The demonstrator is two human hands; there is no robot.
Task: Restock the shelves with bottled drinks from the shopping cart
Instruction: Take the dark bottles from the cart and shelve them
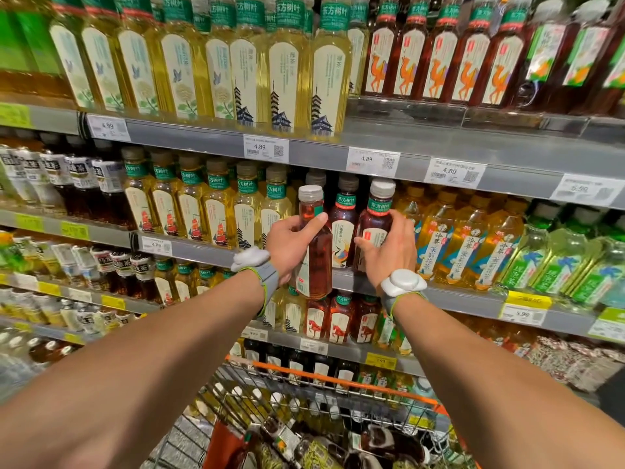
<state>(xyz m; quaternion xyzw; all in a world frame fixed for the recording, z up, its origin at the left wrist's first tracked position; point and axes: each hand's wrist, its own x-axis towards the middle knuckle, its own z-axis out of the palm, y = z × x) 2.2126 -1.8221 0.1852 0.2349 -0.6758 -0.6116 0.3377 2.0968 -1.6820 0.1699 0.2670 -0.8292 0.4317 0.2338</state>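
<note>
Tipping is the main risk, I judge: the left hand (291, 243) grips a dark red tea bottle (316, 255) high on its body, off the middle shelf and hanging in front of its front edge (456, 297). If its base catches that edge, it may fall into the shopping cart (338, 378) below. The right hand (389, 248) wraps around a second red bottle (373, 216) standing at the front edge; a nudge could topple the crane-label bottle (344, 228) between them. Yellow tea bottles (248, 214) on the left and flower-tea bottles (436, 242) on the right crowd the gap.
</note>
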